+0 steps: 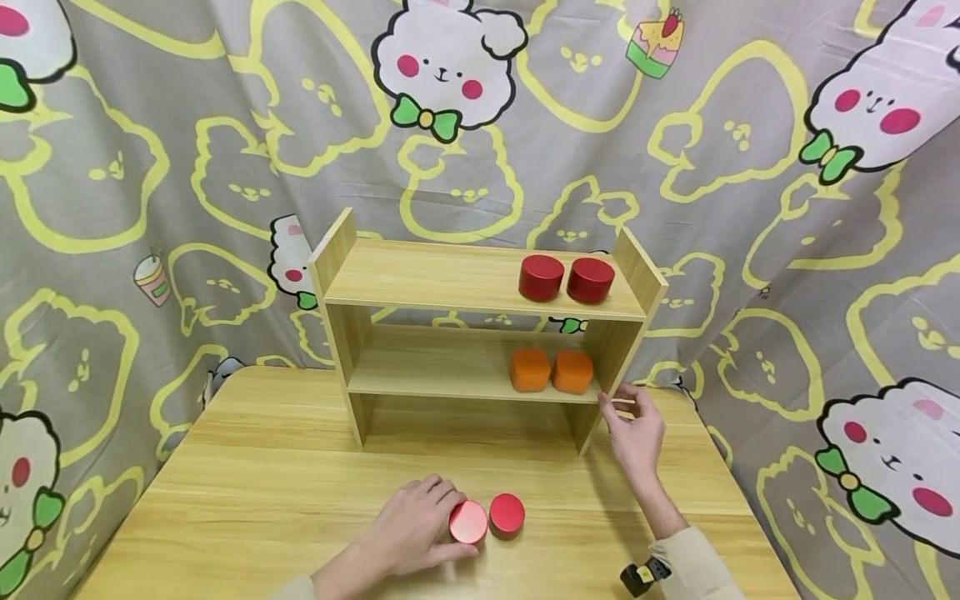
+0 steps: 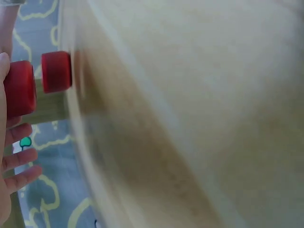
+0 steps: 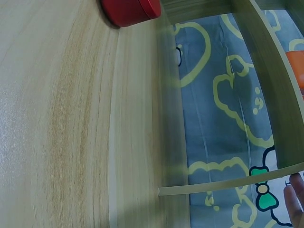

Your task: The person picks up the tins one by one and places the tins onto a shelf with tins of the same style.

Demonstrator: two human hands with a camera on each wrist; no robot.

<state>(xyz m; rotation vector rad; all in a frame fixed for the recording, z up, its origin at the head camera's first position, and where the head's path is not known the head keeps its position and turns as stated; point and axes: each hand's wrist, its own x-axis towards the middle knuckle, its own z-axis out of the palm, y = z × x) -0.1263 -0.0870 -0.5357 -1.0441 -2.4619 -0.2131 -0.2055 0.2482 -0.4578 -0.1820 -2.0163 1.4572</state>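
My left hand (image 1: 416,525) holds a round red tin (image 1: 468,522) on the table between thumb and fingers. In the left wrist view the same tin (image 2: 20,88) sits against the hand, whose other fingers (image 2: 21,179) spread out past it. Just right of it stands a second red tin (image 1: 507,515). My right hand (image 1: 636,429) touches the right side panel of a wooden shelf (image 1: 442,354), near the middle board. Fingertips (image 3: 295,192) show along the panel's outer side in the right wrist view.
Two darker red tins (image 1: 541,277) stand at the right of the shelf's top board. Two orange blocks with rounded corners (image 1: 530,370) sit below them on the middle board. Behind the wooden table (image 1: 247,467) hangs a patterned curtain (image 1: 465,183).
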